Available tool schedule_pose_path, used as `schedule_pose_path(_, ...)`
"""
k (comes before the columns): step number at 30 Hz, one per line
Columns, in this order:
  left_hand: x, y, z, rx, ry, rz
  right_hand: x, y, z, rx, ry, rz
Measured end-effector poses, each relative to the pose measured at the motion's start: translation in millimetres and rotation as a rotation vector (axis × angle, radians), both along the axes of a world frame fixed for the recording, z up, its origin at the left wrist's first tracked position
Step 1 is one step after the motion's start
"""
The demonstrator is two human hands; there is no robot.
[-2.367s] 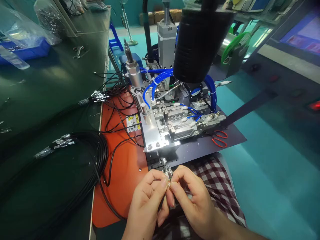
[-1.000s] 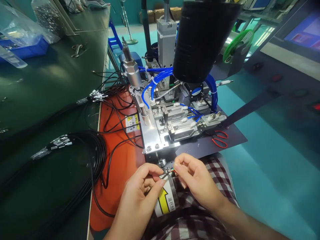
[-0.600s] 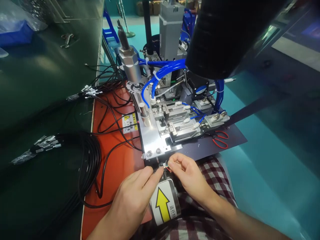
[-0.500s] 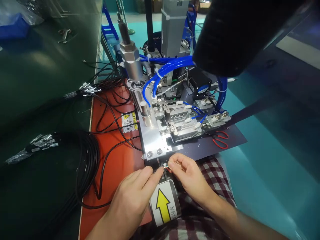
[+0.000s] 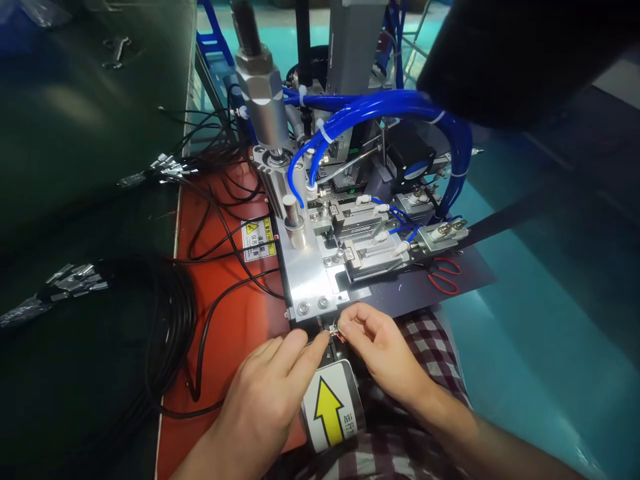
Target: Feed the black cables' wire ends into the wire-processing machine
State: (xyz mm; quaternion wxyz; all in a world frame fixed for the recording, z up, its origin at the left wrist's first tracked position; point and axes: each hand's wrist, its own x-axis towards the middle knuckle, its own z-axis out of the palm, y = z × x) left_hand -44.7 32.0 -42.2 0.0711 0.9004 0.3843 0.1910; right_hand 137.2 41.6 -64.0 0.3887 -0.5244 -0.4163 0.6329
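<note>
Thin coloured wires (image 5: 335, 331), red and white among them, show between my fingertips at the front edge of the machine. My right hand (image 5: 383, 350) pinches their right side between thumb and curled fingers. From the left, my left hand (image 5: 273, 383) closes thumb and forefinger at the wires' other end; its grip is partly hidden. Just behind the fingertips is the bright metal plate (image 5: 306, 283) of the machine, with two bolts near its edge. Below them sits a curved white cover (image 5: 325, 403) with a yellow arrow.
Coiled black cables (image 5: 173, 333) with silver tips lie at the left, partly across an orange-red surface (image 5: 225, 393). Red-handled scissors (image 5: 445, 275) rest on the dark base plate. Blue air hoses (image 5: 390, 103) arch over the cylinders. A dark round object (image 5: 500, 60) blocks the upper right.
The view has shifted slightly, and more of the blue hose loop shows. Both hands stay at the wires in nearly the same pose.
</note>
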Motion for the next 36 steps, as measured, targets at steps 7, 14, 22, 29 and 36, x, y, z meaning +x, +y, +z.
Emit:
schedule_pose_path(7, -0.9, -1.8, -2.5, -0.024, 0.001, 0.002, 0.0, 0.8, -0.7, -0.016, 0.014, 0.006)
schedule_pose_path(14, 0.0, 0.0, -0.3, -0.029, -0.006, 0.009, -2.0, -0.8, -0.6, -0.034, 0.038, -0.006)
schedule_pose_path(22, 0.9, 0.3, -0.9, -0.006, -0.001, 0.021, -4.7, -1.3, -0.7, -0.084, 0.072, -0.008)
schedule_pose_path(29, 0.5, -0.8, -2.3, -0.018, -0.005, 0.021, -7.3, -8.9, -11.3, 0.086, -0.029, -0.058)
schedule_pose_path(36, 1.4, -0.1, -0.7, -0.018, -0.017, 0.017, -5.5, -10.7, -20.0, 0.24, -0.112, -0.055)
